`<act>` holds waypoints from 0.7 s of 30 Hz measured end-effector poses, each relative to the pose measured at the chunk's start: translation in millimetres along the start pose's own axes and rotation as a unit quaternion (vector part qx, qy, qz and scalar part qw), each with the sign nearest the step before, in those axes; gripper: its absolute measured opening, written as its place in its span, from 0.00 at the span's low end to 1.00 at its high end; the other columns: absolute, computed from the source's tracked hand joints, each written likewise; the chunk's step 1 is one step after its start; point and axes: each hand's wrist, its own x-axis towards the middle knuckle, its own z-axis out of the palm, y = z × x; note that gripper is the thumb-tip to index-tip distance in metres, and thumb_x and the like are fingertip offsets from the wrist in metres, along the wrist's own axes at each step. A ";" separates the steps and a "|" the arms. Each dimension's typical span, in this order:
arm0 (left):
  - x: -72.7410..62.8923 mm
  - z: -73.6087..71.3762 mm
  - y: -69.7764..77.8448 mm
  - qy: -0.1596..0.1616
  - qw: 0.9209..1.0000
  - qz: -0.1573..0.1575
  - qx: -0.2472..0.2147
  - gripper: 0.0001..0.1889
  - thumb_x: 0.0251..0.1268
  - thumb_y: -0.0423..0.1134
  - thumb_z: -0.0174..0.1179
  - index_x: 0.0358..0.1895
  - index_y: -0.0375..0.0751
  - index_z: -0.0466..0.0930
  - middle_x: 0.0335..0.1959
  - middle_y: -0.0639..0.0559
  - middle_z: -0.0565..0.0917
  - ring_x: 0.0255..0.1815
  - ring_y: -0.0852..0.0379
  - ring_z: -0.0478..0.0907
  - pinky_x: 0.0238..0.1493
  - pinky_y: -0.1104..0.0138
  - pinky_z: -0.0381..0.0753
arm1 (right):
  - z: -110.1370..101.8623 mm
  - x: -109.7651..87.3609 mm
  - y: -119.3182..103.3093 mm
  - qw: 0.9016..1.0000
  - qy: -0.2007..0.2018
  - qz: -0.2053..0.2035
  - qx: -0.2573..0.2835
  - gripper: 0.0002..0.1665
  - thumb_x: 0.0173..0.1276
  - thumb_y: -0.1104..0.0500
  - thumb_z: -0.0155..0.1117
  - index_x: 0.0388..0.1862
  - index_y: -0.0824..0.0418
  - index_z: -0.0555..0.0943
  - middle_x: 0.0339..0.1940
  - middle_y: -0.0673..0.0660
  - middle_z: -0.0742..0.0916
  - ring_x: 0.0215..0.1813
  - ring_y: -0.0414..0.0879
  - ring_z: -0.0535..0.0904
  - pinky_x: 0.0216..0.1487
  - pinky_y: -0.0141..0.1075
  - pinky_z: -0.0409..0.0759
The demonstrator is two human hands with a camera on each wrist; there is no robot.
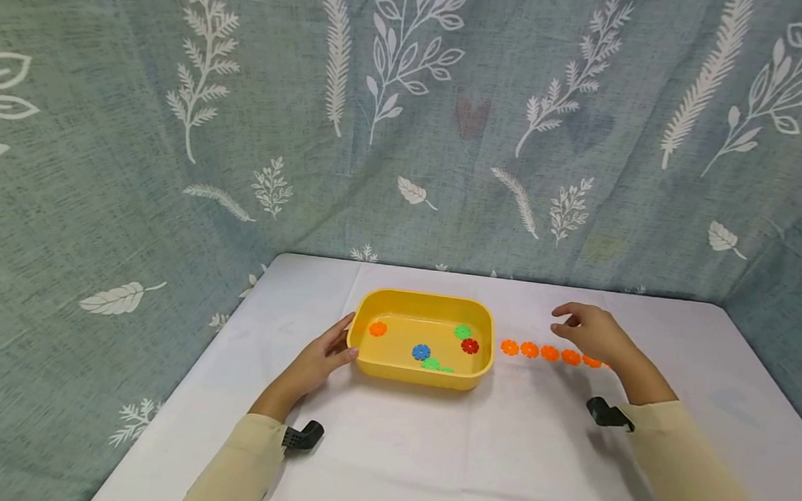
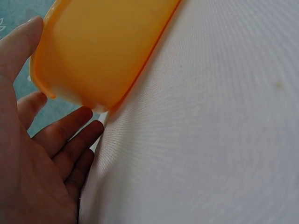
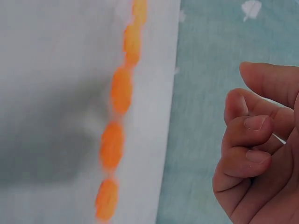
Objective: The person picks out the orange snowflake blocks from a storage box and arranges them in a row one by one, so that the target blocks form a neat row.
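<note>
A yellow plastic tray (image 1: 406, 375) stands on the white-covered table. My left hand (image 1: 320, 355) touches its left end; in the left wrist view the thumb (image 2: 28, 35) rests at the rim and the other fingers lie fairly straight at the end wall. Inside are notched flower-shaped discs: an orange disc (image 1: 378, 329), a blue disc (image 1: 421, 352), a red disc (image 1: 469, 346) and several green discs (image 1: 463, 332). Right of the tray runs a row of orange discs (image 1: 530, 349). Above that row hovers my right hand (image 1: 594, 332), thumb and index finger apart, holding nothing visible.
A white cloth (image 1: 387, 451) covers the table. Behind and beside it hangs a grey-green curtain (image 1: 447, 192) with white leaf prints. Each wrist wears a small black camera, one at the left sleeve (image 1: 247, 449) and one at the right sleeve (image 1: 679, 464).
</note>
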 end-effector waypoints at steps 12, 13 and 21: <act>0.9 -1.3 -1.1 -0.002 1.000 0.008 -0.009 0.40 0.65 0.52 0.63 0.77 0.64 0.53 0.69 0.47 0.70 0.69 0.47 0.65 0.69 0.46 0.59 | 20.0 29.6 -60.0 0.999 0.003 -0.034 0.008 0.24 0.71 0.49 0.61 0.62 0.57 0.77 0.44 0.59 0.81 0.41 0.55 0.78 0.38 0.41 0.79; 1.0 -1.6 -1.1 -0.004 1.000 0.009 -0.009 0.40 0.65 0.52 0.63 0.77 0.65 0.52 0.69 0.47 0.70 0.69 0.47 0.65 0.68 0.46 0.59 | 22.5 31.5 -64.7 0.999 0.002 -0.036 0.011 0.24 0.71 0.49 0.61 0.62 0.57 0.77 0.44 0.59 0.81 0.41 0.54 0.78 0.38 0.41 0.79; 1.9 -1.8 -3.7 -0.008 1.000 0.005 -0.010 0.39 0.65 0.53 0.63 0.76 0.69 0.53 0.68 0.48 0.71 0.69 0.48 0.66 0.69 0.46 0.58 | 47.3 43.2 -93.7 0.997 -0.019 -0.061 0.036 0.21 0.71 0.51 0.61 0.60 0.56 0.78 0.44 0.57 0.82 0.42 0.51 0.77 0.39 0.40 0.79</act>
